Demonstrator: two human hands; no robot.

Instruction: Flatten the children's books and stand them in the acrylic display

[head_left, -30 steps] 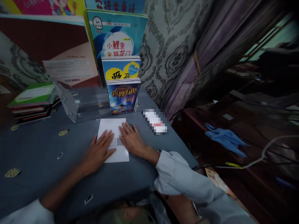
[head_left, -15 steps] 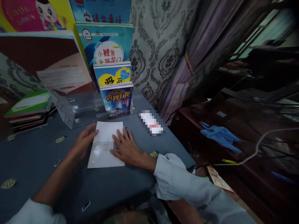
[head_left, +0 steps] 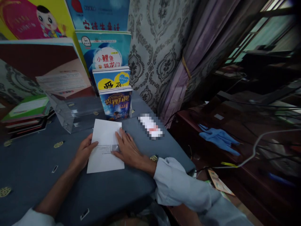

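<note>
A white booklet (head_left: 105, 133) lies on the dark blue tablecloth in front of me, with small grey print across its middle. I cannot tell whether it is more than one sheet thick. My left hand (head_left: 85, 150) grips its left edge, thumb on top and the other fingers hidden at or under the edge. Across its right edge lies my right hand (head_left: 129, 149), fingers stretched out and spread, thumb resting on the white surface. Just behind the booklet, a dark blue book (head_left: 116, 105) stands in front of several other upright books in a clear stand (head_left: 63, 116).
A pixelated white item (head_left: 150, 126) lies right of my right hand. Stacked books (head_left: 28, 110) sit at the far left. Beyond the table's right edge are a purple curtain (head_left: 175, 81), a blue cloth (head_left: 218, 139) and loose cables on dark red furniture.
The left side of the booklet looks slightly raised, with my left thumb now over its edge. My right hand stays nearly in place. The whole view has shifted a little.
</note>
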